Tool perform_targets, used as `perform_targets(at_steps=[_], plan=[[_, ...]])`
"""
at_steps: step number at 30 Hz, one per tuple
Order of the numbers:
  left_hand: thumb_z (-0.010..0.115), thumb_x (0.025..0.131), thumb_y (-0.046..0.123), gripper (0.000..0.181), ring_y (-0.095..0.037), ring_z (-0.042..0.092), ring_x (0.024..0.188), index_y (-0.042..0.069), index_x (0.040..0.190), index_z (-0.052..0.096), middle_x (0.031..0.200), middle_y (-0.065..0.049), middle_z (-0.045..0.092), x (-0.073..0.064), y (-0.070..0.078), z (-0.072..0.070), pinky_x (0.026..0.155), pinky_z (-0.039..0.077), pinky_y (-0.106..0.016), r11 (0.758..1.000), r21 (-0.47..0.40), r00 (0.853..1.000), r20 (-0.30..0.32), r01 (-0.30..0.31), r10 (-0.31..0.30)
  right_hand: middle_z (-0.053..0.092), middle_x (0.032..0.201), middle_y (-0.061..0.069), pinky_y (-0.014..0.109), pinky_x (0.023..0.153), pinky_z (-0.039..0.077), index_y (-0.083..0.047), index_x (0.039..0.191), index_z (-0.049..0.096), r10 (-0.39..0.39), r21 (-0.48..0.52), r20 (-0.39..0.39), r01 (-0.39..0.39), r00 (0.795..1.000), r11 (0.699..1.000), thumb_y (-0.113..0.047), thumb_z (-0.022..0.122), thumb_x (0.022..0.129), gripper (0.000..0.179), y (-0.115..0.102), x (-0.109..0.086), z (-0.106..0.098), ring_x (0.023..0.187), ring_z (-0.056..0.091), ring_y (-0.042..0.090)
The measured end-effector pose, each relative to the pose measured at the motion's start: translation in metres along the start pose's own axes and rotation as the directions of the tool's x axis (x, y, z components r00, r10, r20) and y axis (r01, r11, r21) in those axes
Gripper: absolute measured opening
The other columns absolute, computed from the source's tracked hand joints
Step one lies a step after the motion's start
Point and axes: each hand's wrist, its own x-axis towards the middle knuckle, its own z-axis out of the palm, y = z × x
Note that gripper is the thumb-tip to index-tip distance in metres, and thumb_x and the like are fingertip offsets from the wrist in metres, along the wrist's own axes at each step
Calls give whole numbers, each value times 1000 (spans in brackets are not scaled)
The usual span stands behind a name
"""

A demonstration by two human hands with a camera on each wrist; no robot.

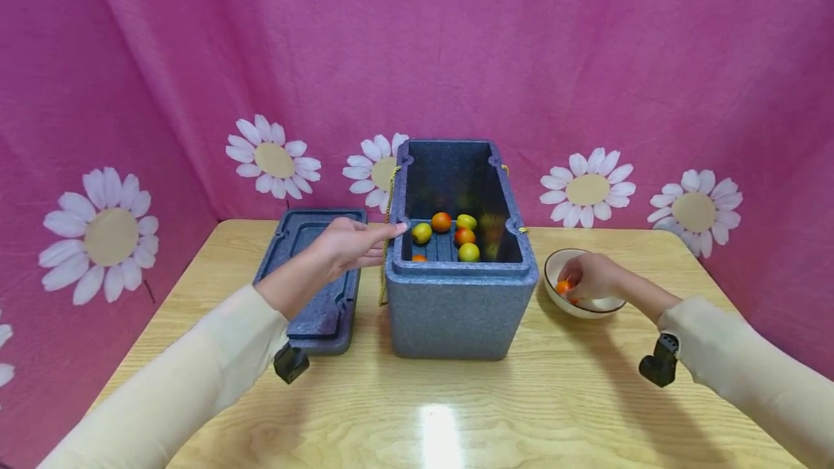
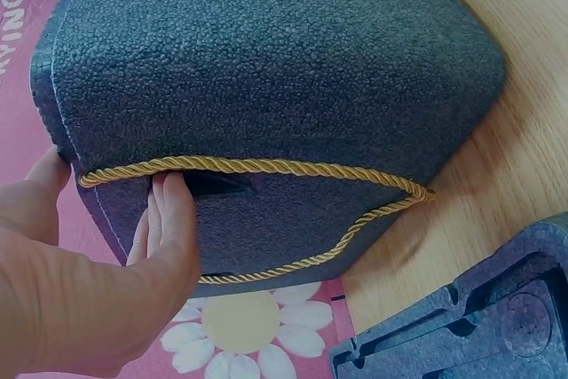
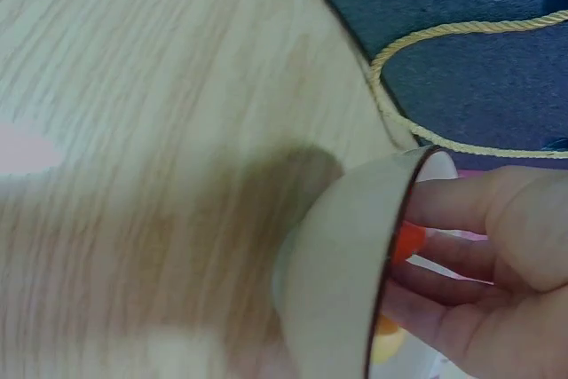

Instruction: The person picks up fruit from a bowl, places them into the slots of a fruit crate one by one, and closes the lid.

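Observation:
My left hand [image 1: 352, 243] holds the left rim of a dark grey foam box [image 1: 449, 317]. In the left wrist view its thumb lies at the rim, and the fingers press the outer wall by a yellow rope handle [image 2: 293, 169]. Inside the box several tomatoes lie on the floor, among them a red one [image 1: 441, 221] and a yellow-green one [image 1: 468, 252]. My right hand [image 1: 594, 277] reaches into a cream bowl [image 1: 589, 312] with a dark rim, its fingers around a red tomato [image 3: 408, 241]. Lower in the bowl, a yellow-orange one [image 3: 387, 340] shows in the right wrist view.
The box's grey lid [image 1: 319, 310] lies on the wooden table [image 1: 365, 411] to the left of the box. The bowl stands right of the box. Behind the table hangs a pink cloth [image 1: 449, 42] with white daisies.

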Motion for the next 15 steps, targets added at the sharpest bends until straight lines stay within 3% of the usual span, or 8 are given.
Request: perform_targets(at_steps=[8,15], plan=[[69,85,47,91,-26,54,129,-1,149,26,144,-18,48,-1,3,0,104,50,-34,999,47,1000,-17,-11,12,73,76,9,19,64,49,3,85,70,-13,20,-52,14,999,1000,-5,78,69,20,7,0,5,70,59,5],[69,85,45,92,-26,53,130,-1,150,23,146,-18,46,-1,2,1,104,50,-34,999,36,1000,-17,-7,7,73,76,10,18,62,49,4,85,70,17,66,-40,-14,999,998,-5,79,68,21,9,0,3,69,60,4]])
